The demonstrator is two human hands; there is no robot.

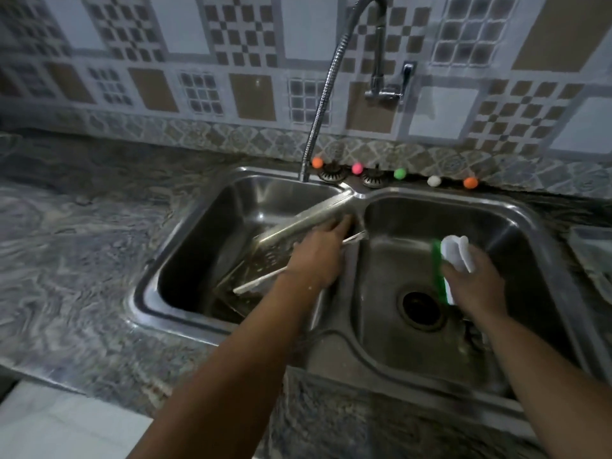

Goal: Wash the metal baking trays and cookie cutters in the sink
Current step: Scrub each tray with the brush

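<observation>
Presently, as I see it:
Left hand (318, 256): fingers extended, resting on the tray's upper edge.
Tray (265, 256): tilted in the left basin, leaning on the divider.
Right hand (477, 279): curled round a white-green sponge (452, 260), over the right basin.
Sink (331, 342): set in the surface (73, 253).
Cutters: cannot tell.

A person's left hand (319, 251) covers part of a metal baking tray (261, 260) leaning in the sink's left basin (185, 246); its fingertips and grip blur. The right hand (473, 279) hides much of a white-and-green scrubber (443, 276). A container (592, 250) runs off the right edge. Both forearms leave the bottom edge.
</observation>
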